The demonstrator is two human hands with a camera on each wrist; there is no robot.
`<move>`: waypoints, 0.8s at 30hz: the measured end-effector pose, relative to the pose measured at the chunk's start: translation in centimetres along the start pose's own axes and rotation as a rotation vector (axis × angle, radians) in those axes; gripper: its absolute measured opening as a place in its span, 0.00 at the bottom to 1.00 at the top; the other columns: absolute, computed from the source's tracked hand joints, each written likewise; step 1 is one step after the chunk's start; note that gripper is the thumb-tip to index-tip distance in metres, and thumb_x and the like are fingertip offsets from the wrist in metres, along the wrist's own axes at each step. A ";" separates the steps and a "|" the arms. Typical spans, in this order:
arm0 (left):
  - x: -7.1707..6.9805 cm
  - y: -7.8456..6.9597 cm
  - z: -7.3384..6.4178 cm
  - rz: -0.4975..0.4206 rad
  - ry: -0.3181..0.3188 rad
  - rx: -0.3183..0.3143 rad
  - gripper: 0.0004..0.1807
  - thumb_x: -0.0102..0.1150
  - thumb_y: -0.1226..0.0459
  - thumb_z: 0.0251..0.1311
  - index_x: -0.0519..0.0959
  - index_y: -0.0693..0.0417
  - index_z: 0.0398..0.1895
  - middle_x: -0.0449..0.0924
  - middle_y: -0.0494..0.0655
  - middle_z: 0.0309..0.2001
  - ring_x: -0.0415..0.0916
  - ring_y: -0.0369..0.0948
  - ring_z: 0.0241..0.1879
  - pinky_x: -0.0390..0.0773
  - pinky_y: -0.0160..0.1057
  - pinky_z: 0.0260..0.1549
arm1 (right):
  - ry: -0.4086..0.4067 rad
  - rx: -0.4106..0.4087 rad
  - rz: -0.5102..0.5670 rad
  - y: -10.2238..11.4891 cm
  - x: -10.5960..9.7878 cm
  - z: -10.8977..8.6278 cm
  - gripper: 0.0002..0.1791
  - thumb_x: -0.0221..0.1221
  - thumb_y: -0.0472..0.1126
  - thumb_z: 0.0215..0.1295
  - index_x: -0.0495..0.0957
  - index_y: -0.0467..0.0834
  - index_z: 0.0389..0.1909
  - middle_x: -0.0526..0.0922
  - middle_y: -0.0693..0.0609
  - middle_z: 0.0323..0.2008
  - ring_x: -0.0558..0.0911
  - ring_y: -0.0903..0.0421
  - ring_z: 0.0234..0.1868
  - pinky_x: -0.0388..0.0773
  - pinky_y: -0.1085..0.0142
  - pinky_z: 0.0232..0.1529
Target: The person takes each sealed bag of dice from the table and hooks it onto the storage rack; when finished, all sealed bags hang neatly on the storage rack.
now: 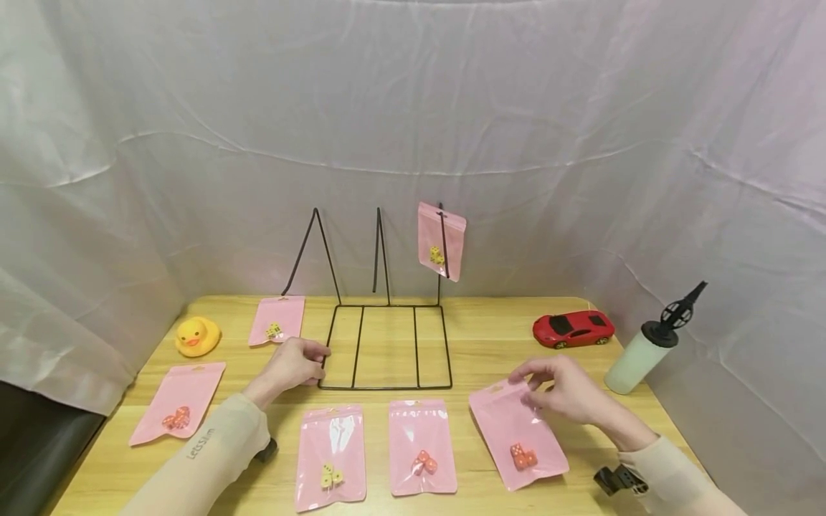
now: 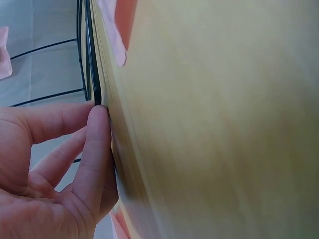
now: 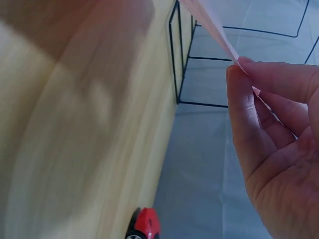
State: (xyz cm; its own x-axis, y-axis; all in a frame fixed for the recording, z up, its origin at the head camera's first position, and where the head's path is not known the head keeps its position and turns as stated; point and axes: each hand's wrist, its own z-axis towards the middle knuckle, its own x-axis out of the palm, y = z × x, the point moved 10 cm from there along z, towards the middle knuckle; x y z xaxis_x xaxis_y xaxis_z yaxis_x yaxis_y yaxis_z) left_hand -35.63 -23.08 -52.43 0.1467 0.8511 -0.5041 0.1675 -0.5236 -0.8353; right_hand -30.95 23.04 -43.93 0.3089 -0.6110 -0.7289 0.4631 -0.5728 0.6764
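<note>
While right hand [image 1: 568, 390] is pinching only top edge of pink pouch [image 1: 519, 437], pouch risking slipping; left hand [image 1: 293, 362] is gripping wire rack [image 1: 387, 347] base, bracing it against tipping.

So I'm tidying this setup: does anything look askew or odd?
Nothing damaged or spilled. The white bottle at the table's right edge leans against the backdrop, and the pouch pinched by the right hand lies angled, unlike its neighbours.

Bare tabletop [image 1: 490, 337] open between wire rack [image 1: 386, 347] and red toy car [image 1: 573, 328], rack's uprights and hanging pink bag [image 1: 442, 240] blocking the back, row of pink bags [image 1: 419, 444] crowding the front edge, bottle [image 1: 635, 358] guarding the right
</note>
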 end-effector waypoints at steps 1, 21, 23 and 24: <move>0.0 0.0 0.0 -0.003 0.001 -0.002 0.29 0.71 0.78 0.57 0.86 0.67 0.66 0.87 0.57 0.50 0.86 0.41 0.40 0.95 0.36 0.39 | -0.005 -0.008 -0.005 0.2 -0.1 0.0 0.15 0.75 0.28 0.64 0.92 0.42 0.49 0.95 0.42 0.49 0.86 0.70 0.40 0.89 0.69 0.36; 0.1 -0.2 -0.1 -0.005 0.010 -0.001 0.29 0.71 0.78 0.58 0.85 0.67 0.67 0.86 0.59 0.53 0.86 0.42 0.42 0.96 0.39 0.41 | -0.223 -0.147 -0.006 4.4 -3.1 -0.4 0.20 0.76 0.23 0.60 0.92 0.44 0.51 0.94 0.43 0.48 0.89 0.66 0.41 0.92 0.69 0.36; 0.1 -0.2 -0.1 -0.002 0.011 0.000 0.30 0.71 0.78 0.58 0.85 0.68 0.67 0.86 0.59 0.52 0.86 0.41 0.41 0.96 0.39 0.40 | -0.245 -0.167 0.005 4.8 -3.4 -0.3 0.20 0.76 0.23 0.60 0.91 0.43 0.50 0.94 0.43 0.47 0.89 0.66 0.41 0.92 0.69 0.36; 0.2 -0.2 -0.1 -0.001 0.011 0.001 0.30 0.71 0.78 0.58 0.85 0.68 0.67 0.85 0.59 0.51 0.86 0.41 0.41 0.96 0.39 0.40 | -0.255 -0.175 0.011 4.9 -3.5 -0.3 0.20 0.76 0.23 0.60 0.91 0.43 0.50 0.94 0.43 0.46 0.89 0.66 0.41 0.92 0.70 0.36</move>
State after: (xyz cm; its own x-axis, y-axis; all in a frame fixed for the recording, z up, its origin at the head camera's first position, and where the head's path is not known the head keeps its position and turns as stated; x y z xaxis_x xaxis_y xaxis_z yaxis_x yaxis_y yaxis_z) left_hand -35.50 -22.87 -52.35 0.1574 0.8511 -0.5009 0.1669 -0.5228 -0.8360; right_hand -29.48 22.52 -38.09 0.1063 -0.7471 -0.6562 0.6035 -0.4760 0.6397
